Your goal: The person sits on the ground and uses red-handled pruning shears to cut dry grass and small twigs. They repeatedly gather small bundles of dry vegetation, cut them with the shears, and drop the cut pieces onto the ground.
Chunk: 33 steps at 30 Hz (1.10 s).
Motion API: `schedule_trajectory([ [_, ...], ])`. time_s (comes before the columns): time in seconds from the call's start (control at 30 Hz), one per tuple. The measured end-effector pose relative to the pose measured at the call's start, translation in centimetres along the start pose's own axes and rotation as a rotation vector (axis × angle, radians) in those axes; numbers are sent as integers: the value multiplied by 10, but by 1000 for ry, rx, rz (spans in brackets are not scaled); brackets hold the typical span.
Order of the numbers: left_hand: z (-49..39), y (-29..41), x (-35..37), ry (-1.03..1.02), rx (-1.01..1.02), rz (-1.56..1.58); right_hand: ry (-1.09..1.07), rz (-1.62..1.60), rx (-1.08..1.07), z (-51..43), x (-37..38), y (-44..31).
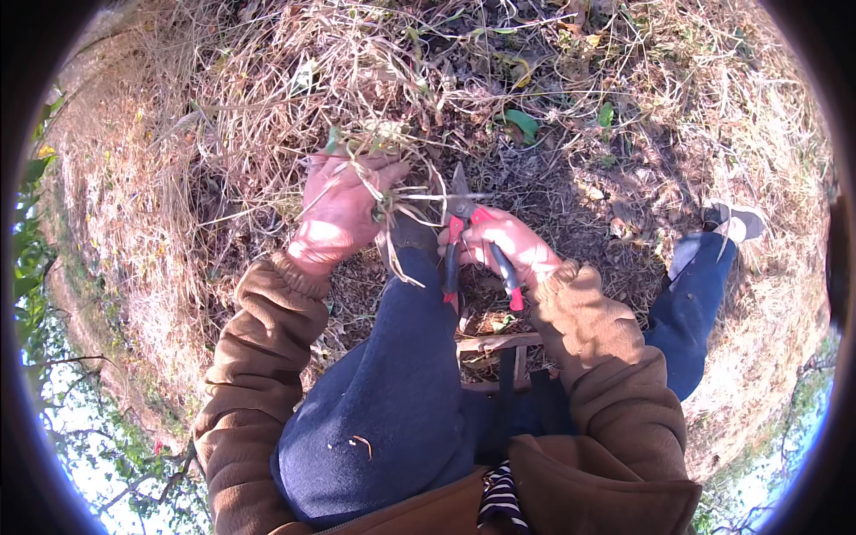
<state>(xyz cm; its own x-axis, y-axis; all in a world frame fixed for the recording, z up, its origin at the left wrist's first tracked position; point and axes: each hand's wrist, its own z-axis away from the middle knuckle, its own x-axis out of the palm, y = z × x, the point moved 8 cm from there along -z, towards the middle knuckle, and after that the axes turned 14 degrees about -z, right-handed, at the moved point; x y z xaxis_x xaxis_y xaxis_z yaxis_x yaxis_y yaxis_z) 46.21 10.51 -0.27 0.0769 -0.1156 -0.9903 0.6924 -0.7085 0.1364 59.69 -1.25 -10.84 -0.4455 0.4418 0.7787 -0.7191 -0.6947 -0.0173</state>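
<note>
My left hand (344, 194) lies among dry grass and weed stems (374, 144), its fingers partly hidden by them; whether it grips any stems is unclear. Just to its right, my right hand (505, 241) holds pruning shears (459, 212) with red and dark handles. The handles stand apart, and the blades point up and away from me, beside the weed stems. Whether the blades are parted cannot be made out.
Dry grass (234, 87) covers the ground, with a green leaf (521, 124) beyond the shears. My knee (418, 267) rises between my arms, and a shoe (739, 219) is at the right. A wooden frame (498, 342) lies beneath me. Leafy branches (30, 267) edge the left.
</note>
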Motion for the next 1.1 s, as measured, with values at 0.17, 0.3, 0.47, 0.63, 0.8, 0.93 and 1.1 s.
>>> schedule_trajectory([
  [0.17, -29, 19, 56, -110, 106, -118, 43, 18, 125, -29, -3, -8],
  [0.3, -39, -30, 102, -367, -50, -241, 83, 173, 144, -25, 1, -20],
  [0.47, -38, -43, 108, -589, -95, -211, 117, 315, 166, -64, 9, -21],
  [0.63, -36, -40, 93, -575, -109, -158, 141, 322, 57, -90, 11, -23],
  [0.8, -23, -30, 56, -276, -60, 348, -36, 179, -19, -51, 26, -20],
  [0.93, 24, -33, 24, -187, -199, 286, 10, 129, 119, -17, 3, -13],
  [1.1, 72, -19, 22, -574, -225, -89, 159, 294, 56, -1, -25, -23],
])
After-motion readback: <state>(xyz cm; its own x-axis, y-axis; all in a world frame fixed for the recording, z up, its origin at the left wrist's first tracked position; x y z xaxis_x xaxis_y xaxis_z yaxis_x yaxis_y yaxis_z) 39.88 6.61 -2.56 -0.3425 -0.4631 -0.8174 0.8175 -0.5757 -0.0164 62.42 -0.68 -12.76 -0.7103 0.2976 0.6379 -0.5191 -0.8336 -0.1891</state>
